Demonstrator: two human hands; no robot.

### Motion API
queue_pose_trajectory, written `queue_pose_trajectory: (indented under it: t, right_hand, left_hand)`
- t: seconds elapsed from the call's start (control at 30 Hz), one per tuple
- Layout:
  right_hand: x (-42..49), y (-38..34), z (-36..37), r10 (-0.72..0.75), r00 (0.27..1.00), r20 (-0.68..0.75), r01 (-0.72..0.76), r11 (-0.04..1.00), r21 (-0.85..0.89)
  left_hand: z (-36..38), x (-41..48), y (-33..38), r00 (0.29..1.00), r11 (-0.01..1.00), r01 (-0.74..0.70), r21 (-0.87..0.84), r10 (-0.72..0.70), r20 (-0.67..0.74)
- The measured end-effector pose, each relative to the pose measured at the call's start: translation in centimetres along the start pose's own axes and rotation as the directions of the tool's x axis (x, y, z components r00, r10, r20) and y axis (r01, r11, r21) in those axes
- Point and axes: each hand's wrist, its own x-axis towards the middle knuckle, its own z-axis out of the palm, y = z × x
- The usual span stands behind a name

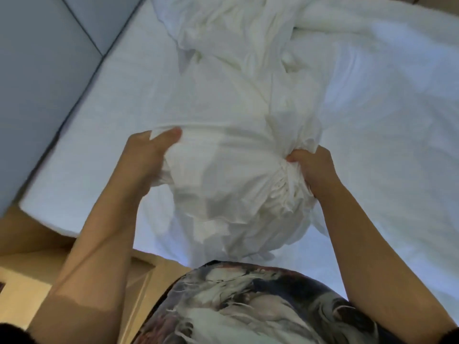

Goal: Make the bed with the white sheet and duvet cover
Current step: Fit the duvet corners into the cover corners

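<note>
I'm holding the bunched duvet cover point(231, 170) near me; left hand point(149, 155) pinching its edge, right hand point(313, 167) clutching gathered folds; I'm judging it light, soft, floppy; I'm favouring hem and corners for grip.

The bed point(82, 145) is covered by a flat white sheet point(377, 175), and on that sheet a crumpled white duvet cover point(238, 95) runs in a long bunch down the middle, touching a puffier white duvet point(372, 28) heaped at the far right.
</note>
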Motion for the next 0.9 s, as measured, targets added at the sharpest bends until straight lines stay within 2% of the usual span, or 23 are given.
queue_pose_trajectory:
  t: [0.13,0.33,0.4,0.47,0.53,0.57,0.63,0.67,0.7,0.77,0.83,0.9]
  right_hand:
    - [0.0,2.4,3.4,0.0,1.0,-0.028,-0.005,0.99,-0.144]
    - [-0.1,4.0,5.2,0.004,0.999,-0.045,-0.019,0.945,-0.327]
    - [-0.2,3.7,5.5,-0.035,0.994,-0.1,-0.016,0.883,-0.469]
    - [-0.9,2.8,6.3,-0.18,0.978,-0.109,0.063,0.746,-0.663]
    - [-2.1,1.7,7.9,-0.367,0.929,0.046,0.281,0.618,-0.734]
    - [-2.7,1.4,8.9,-0.397,0.901,0.176,0.401,0.603,-0.69]
    - [-3.7,1.0,10.5,-0.276,0.861,0.428,0.489,0.681,-0.545]
    - [-4.0,1.0,11.1,-0.191,0.828,0.527,0.493,0.696,-0.522]
    - [-4.1,1.0,11.4,-0.12,0.793,0.597,0.509,0.669,-0.542]
    - [-3.7,1.2,12.0,-0.081,0.757,0.649,0.567,0.576,-0.589]
    - [-3.5,1.6,12.7,-0.133,0.752,0.645,0.614,0.496,-0.614]
    - [-3.3,2.0,13.5,-0.197,0.782,0.592,0.599,0.502,-0.624]
  left_hand:
    - [-0.9,-0.5,-2.5,0.984,0.986,0.163,-0.036,-0.165,-0.072]
    - [1.8,-0.4,-4.3,0.981,0.975,0.184,0.128,-0.189,0.033]
    - [2.5,-0.4,-4.8,0.983,0.97,0.156,0.186,-0.171,0.066]
    - [3.1,-0.6,-5.6,0.984,0.967,0.127,0.219,-0.15,0.092]
    - [3.5,-0.7,-6.3,0.983,0.978,0.138,0.16,-0.155,0.101]
    - [3.5,-0.8,-6.6,0.98,0.981,0.158,0.111,-0.169,0.105]
    - [3.4,-0.8,-6.8,0.973,0.98,0.191,0.052,-0.196,0.124]
    - [3.0,-0.5,-7.0,0.97,0.978,0.205,0.041,-0.209,0.125]
    - [2.6,-0.3,-7.1,0.967,0.975,0.219,0.043,-0.223,0.127]
    - [1.7,0.3,-7.2,0.955,0.967,0.245,0.072,-0.253,0.155]
    - [1.0,0.9,-7.4,0.942,0.961,0.244,0.127,-0.266,0.204]
    - [0.6,1.5,-7.5,0.935,0.959,0.249,0.132,-0.274,0.224]
